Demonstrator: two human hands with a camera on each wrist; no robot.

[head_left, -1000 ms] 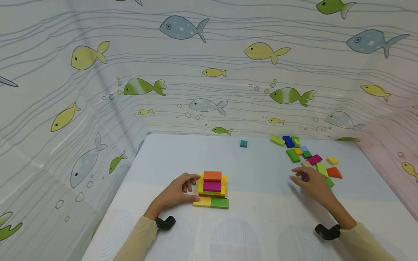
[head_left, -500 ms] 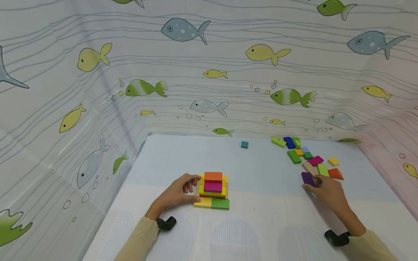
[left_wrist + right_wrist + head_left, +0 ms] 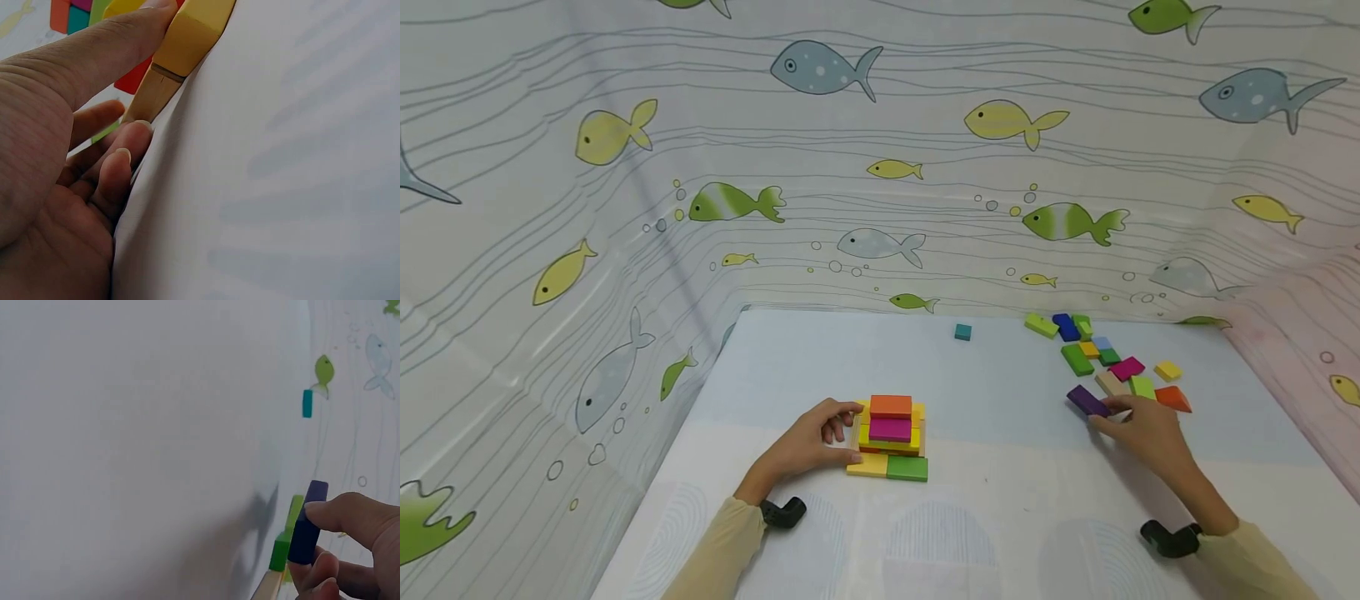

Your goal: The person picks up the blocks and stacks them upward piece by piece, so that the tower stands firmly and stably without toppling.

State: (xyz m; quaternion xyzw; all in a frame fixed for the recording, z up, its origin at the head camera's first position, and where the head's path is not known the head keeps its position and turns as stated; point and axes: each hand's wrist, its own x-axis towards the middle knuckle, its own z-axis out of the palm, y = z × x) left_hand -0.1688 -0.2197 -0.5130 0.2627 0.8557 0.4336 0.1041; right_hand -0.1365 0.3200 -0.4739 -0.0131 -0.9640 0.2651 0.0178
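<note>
In the head view a small stack of coloured wooden blocks stands left of centre, with an orange block (image 3: 891, 407) on top and a magenta block (image 3: 890, 430) below its front. My left hand (image 3: 811, 437) grips the stack's left side, thumb at the front yellow block (image 3: 867, 466) and index finger near the back corner. In the left wrist view the thumb presses that yellow block (image 3: 190, 39); the other fingers curl beside a plain wood block (image 3: 153, 94). My right hand (image 3: 1150, 427) pinches a dark purple block (image 3: 1086, 401) by one end, tilted, its shadow on the table below.
Loose blocks lie scattered at the back right, among them a green block (image 3: 1077, 360), a beige block (image 3: 1110, 383) and a red-orange block (image 3: 1173, 398). A lone teal block (image 3: 962, 332) sits at the back middle. A fish-patterned sheet (image 3: 880, 200) rises behind the table.
My right hand has taken hold of the purple block, drawn it toward me, then turned it and swung its free end leftward. The left hand stays at the stack.
</note>
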